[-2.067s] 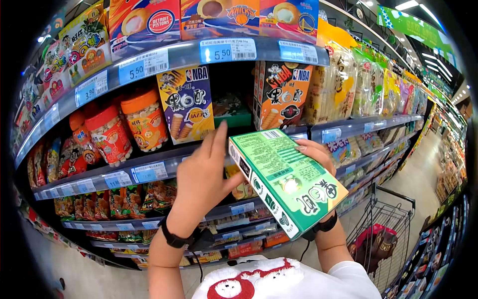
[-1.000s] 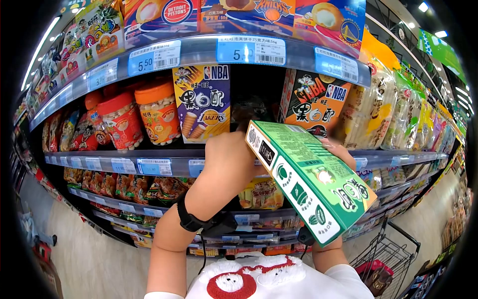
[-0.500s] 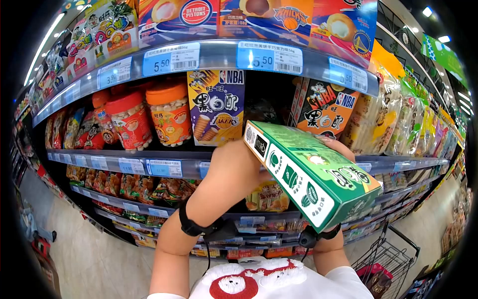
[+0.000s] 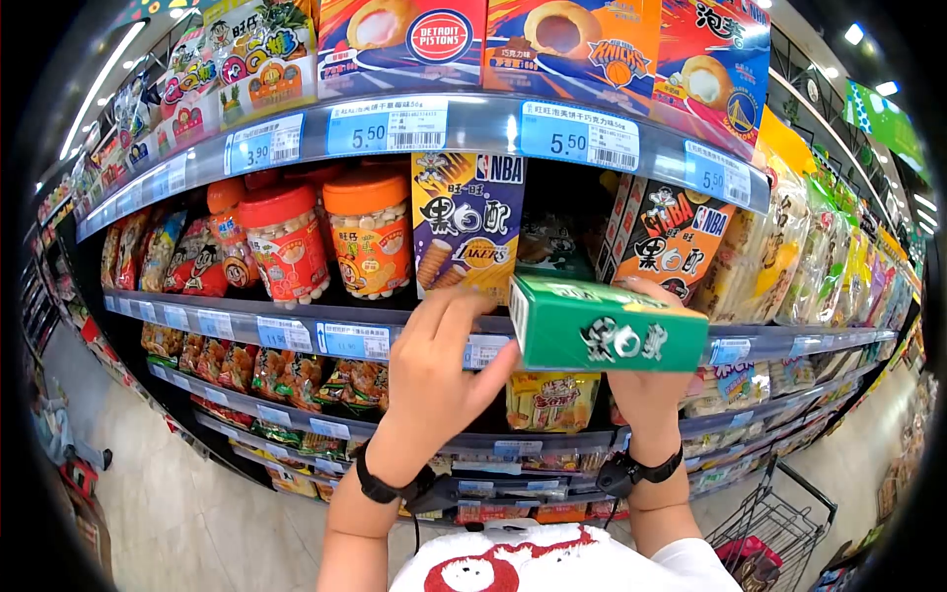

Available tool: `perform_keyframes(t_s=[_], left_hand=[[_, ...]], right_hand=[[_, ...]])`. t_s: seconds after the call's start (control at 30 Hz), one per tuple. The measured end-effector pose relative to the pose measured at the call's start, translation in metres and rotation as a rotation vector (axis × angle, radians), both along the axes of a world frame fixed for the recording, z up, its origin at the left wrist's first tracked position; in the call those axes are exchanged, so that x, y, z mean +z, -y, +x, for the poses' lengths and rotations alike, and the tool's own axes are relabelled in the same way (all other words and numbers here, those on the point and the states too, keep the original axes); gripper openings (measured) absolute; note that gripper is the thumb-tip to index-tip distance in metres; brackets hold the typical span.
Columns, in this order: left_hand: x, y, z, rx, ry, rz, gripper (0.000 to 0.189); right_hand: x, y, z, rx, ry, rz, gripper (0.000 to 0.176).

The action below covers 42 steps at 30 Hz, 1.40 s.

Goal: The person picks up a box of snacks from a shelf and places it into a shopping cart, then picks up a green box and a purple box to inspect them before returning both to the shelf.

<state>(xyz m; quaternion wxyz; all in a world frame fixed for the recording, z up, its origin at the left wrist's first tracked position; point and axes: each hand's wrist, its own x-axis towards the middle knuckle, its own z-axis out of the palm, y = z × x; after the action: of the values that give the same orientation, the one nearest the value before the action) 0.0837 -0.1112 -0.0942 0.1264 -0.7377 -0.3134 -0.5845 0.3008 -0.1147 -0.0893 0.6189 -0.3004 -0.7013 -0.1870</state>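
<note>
A green snack box [image 4: 610,331] is at the shelf front with its narrow end facing me, before a dark gap between two other boxes. My right hand [image 4: 646,387] grips it at the right, palm below and fingers reaching over the top. At the box's left side, my left hand [image 4: 434,360] is open, thumb spread toward the box and fingertips by the lower edge of a purple and yellow snack box [image 4: 464,222]. Right of the gap stands an orange and black snack box [image 4: 666,242]. A dark box [image 4: 552,242] shows deeper inside the gap.
Snack jars with red [image 4: 283,242] and orange [image 4: 367,237] lids stand to the left. Above runs a shelf edge with price tags [image 4: 580,133]; bagged snacks [image 4: 769,247] line the right. A shopping cart [image 4: 769,523] is at the lower right.
The green box has turned from its long side to its narrow end and moved toward the shelf gap. My left hand has come off it and moved left, fingers opening.
</note>
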Motion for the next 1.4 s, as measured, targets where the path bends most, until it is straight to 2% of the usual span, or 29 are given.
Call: perform_keyframes(t_s=[0.07,0.17,0.3,0.43,0.53,0.63,0.73,0.83,0.93,1.07,1.2,1.4], left_hand=[[-0.002,-0.014,0.004,-0.01,-0.002,0.063,0.034],[-0.004,-0.023,0.008,-0.009,-0.001,0.126,0.036],[0.001,-0.03,0.011,-0.057,0.016,0.066,0.036],[0.0,-0.039,0.013,-0.088,0.018,0.16,0.032],[-0.002,-0.037,0.011,-0.027,-0.032,0.139,0.03],[-0.011,-0.047,0.008,-0.113,0.034,0.108,0.029],[-0.008,-0.046,0.011,-0.071,0.034,0.13,0.026],[-0.009,-0.044,0.011,-0.069,0.022,0.103,0.025],[-0.011,-0.044,0.011,-0.113,0.07,0.081,0.026],[-0.01,-0.043,0.009,-0.081,-0.035,0.089,0.034],[-0.007,-0.047,0.01,-0.112,-0.042,0.173,0.032],[-0.006,-0.041,0.011,-0.093,-0.085,0.104,0.034]], right_hand=[[0.007,0.003,-0.002,-0.086,0.076,0.022,0.032],[0.003,0.008,-0.006,-0.072,-0.045,-0.186,0.034],[0.0,0.001,-0.002,-0.085,-0.037,-0.133,0.044],[0.004,0.001,-0.004,-0.116,-0.086,-0.141,0.053],[0.006,-0.001,-0.006,-0.132,-0.083,-0.104,0.053],[0.0,-0.007,-0.008,-0.11,-0.155,-0.104,0.055],[-0.007,-0.009,-0.012,-0.07,-0.256,-0.198,0.055],[-0.009,-0.02,-0.013,-0.16,-0.192,-0.014,0.05],[-0.011,-0.025,-0.01,-0.286,-0.084,0.049,0.048],[-0.013,-0.027,-0.01,-0.253,-0.094,0.047,0.044],[-0.008,-0.029,-0.011,-0.276,-0.114,0.022,0.037],[-0.011,-0.035,-0.008,-0.267,-0.133,0.066,0.026]])
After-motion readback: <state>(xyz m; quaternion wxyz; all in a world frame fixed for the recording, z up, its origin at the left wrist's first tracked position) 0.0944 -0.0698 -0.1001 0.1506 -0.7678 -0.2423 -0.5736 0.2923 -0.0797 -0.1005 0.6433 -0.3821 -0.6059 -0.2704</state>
